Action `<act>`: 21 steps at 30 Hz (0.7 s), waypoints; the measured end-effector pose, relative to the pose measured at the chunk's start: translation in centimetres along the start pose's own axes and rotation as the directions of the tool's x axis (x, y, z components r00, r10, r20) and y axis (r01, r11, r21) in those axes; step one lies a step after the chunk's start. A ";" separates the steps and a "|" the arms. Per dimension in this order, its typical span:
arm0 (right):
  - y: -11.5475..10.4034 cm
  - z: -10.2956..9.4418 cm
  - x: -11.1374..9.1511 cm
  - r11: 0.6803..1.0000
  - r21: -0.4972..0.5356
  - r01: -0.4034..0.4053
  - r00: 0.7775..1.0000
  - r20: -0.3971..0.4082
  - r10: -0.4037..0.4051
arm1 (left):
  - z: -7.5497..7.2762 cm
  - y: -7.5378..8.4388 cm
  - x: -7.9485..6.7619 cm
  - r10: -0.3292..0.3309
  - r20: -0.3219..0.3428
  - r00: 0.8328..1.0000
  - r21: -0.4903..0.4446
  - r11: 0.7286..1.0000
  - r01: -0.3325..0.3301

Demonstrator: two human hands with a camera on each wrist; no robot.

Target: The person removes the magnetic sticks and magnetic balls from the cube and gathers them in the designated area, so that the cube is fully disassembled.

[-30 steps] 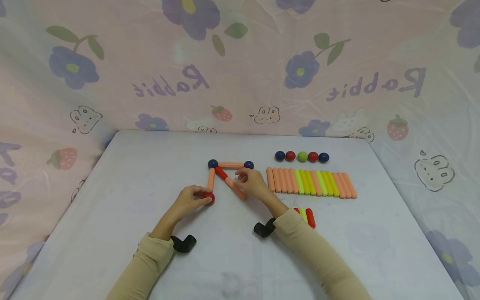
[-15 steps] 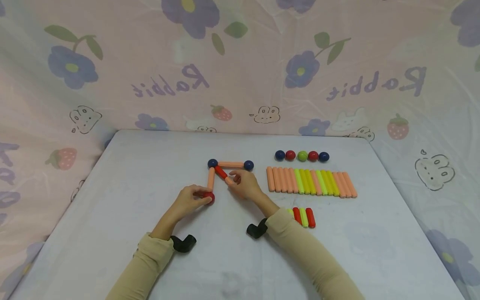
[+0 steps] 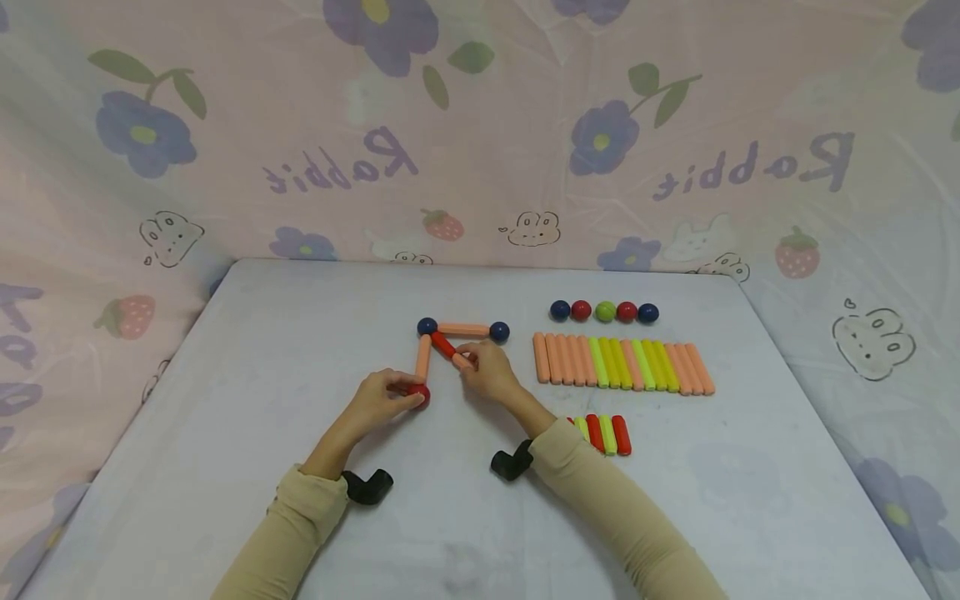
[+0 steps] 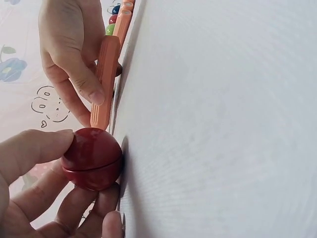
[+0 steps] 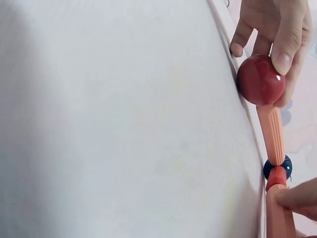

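My left hand [image 3: 377, 398] pinches a red ball [image 4: 93, 158] between thumb and fingers at the table's middle. From that ball an orange stick [image 3: 423, 360] runs back to a dark blue ball [image 3: 427, 327]. Another orange stick [image 3: 463, 330] links it to a second blue ball [image 3: 499, 332] on the right. A short red stick [image 3: 443, 344] slants out from the first blue ball, in line with a further orange stick [image 5: 279, 213]. My right hand [image 3: 489, 371] pinches this slanted orange stick and covers much of it in the head view.
Several loose balls [image 3: 605, 312] form a row at the back right. Below them lies a long row of orange, yellow and green sticks [image 3: 615, 364]. Short red and green sticks [image 3: 607, 435] lie nearer, partly behind my right sleeve [image 3: 607, 492]. A patterned cloth [image 3: 480, 142] hangs behind the table.
My right hand has moved left and down from beside the second blue ball onto the slanted orange stick, which it now pinches. My left hand stays on the red ball.
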State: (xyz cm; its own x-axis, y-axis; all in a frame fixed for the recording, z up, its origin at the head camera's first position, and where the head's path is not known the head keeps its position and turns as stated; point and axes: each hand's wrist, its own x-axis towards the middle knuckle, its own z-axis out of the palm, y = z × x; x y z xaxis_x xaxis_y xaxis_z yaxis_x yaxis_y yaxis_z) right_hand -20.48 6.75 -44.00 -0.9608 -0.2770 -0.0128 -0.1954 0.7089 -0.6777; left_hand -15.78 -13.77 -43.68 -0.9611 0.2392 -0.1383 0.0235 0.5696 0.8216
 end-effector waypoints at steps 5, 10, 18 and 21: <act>0.0 0.1 -0.1 1.000 -0.002 0.007 1.000 0.002 -0.007 | 0.1 0.0 0.0 -0.010 0.000 1.000 -0.012 1.000 0.010; 0.1 0.1 -0.2 1.000 0.009 -0.010 1.000 0.025 0.010 | 0.1 0.0 0.0 -0.021 0.004 1.000 -0.016 1.000 0.022; 0.0 -0.6 -0.7 0.998 0.051 -0.034 0.998 0.049 0.031 | 0.1 -0.1 0.0 -0.027 0.000 1.000 -0.013 1.000 0.027; 0.1 -1.2 -1.0 0.998 0.057 -0.022 0.999 0.040 0.020 | 0.0 -0.1 0.1 -0.030 -0.002 1.000 -0.021 0.999 0.030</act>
State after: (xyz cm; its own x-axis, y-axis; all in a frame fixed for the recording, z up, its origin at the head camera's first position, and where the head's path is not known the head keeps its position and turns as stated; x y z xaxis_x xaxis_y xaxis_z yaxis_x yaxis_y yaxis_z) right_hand -19.81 7.86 -43.22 -0.9558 -0.2887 -0.0553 -0.1630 0.6769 -0.7178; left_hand -15.84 -13.81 -43.80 -0.9619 0.2203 -0.1618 -0.0110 0.5603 0.8282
